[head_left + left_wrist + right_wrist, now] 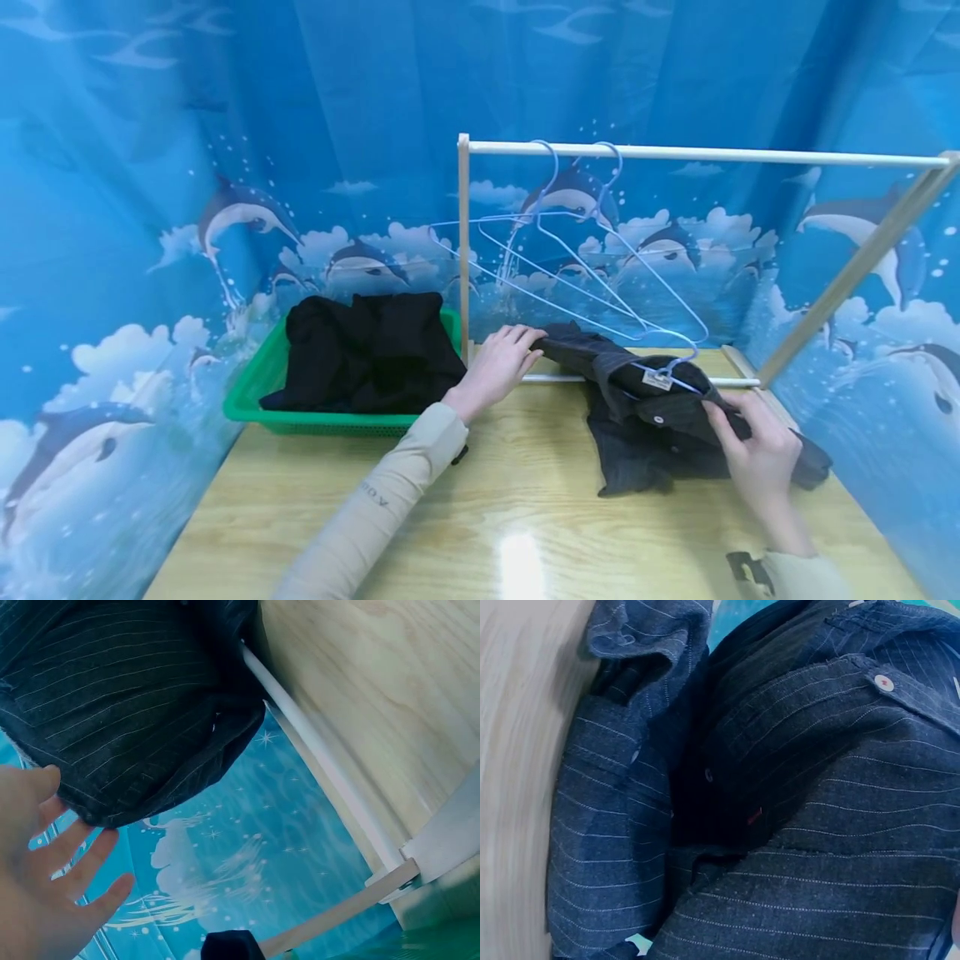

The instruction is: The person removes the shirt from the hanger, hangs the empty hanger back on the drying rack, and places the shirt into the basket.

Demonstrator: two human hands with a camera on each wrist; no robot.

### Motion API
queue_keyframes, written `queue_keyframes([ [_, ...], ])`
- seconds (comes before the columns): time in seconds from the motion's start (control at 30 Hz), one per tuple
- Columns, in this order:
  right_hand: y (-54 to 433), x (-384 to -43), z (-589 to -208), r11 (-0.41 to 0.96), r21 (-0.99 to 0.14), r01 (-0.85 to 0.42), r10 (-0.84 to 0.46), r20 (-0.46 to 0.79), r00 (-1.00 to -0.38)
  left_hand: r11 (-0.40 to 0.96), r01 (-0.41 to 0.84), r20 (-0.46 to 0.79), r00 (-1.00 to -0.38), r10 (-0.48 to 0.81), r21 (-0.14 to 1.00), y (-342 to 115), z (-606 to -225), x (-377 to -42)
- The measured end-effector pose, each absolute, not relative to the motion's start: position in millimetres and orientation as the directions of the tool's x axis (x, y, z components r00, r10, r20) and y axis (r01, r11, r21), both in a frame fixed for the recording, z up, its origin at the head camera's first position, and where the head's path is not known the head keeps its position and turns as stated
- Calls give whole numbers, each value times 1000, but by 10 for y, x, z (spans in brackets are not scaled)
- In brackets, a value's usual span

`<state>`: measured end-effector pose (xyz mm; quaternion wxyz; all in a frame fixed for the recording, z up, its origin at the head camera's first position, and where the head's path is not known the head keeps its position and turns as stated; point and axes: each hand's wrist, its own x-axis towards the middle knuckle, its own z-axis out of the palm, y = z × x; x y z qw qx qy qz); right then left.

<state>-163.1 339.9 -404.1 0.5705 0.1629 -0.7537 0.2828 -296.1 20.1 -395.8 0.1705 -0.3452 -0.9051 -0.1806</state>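
Note:
A dark pinstriped shirt point(660, 433) with white buttons lies bunched at the table's right side. A light purple wire hanger point(684, 340) sits in its neck opening, the hook sticking out above the collar label; much of the hanger is hidden in the cloth. My left hand point(504, 358) pinches the shirt's left shoulder end between thumb and fingertips, its other fingers spread, as the left wrist view shows. With thumb and fingers, my right hand point(757, 442) grips the front edge beside the collar. The right wrist view looks into the shirt's dark folds.
A rack with a white top rail point(705, 154) and wooden posts point(463, 250) stands behind the shirt. Two empty wire hangers point(540, 218) hang from the rail. To the left, a green basket point(247, 396) holds black clothing point(367, 354). Dolphin-print curtains surround the wooden table point(465, 533).

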Motion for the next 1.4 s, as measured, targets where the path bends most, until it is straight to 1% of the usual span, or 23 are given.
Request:
queue_keyframes([
  [0.2,3428,-1683,-4101,795,-279,-539,93,933,-347,698,671,471,-714,518,250,147,-3953,-2935],
  [0.4,3421,-1701,-4138,798,-308,-518,96,913,-396,714,651,449,-735,508,259,93,-3949,-2881],
  [0.6,3370,-1725,-4120,785,-320,-530,90,906,-413,735,610,406,-777,481,297,30,-3971,-2816],
  [0.73,3336,-1749,-4098,780,-329,-533,93,902,-421,715,602,411,-788,458,356,-35,-3969,-2753],
  [0.83,3289,-1752,-4063,774,-335,-537,97,901,-423,703,606,448,-781,435,373,-92,-3965,-2704],
  [1.03,3174,-1785,-4029,764,-352,-541,123,902,-413,692,626,568,-735,369,360,-214,-4011,-2635],
  [1.13,3129,-1808,-4028,764,-363,-534,132,897,-422,684,645,627,-698,346,340,-271,-4045,-2602],
  [1.3,3047,-1813,-3988,743,-399,-538,142,879,-456,677,679,729,-611,308,284,-358,-4080,-2557],
  [1.4,2997,-1813,-3948,726,-416,-547,128,864,-487,680,685,779,-567,269,264,-416,-4074,-2534],
])
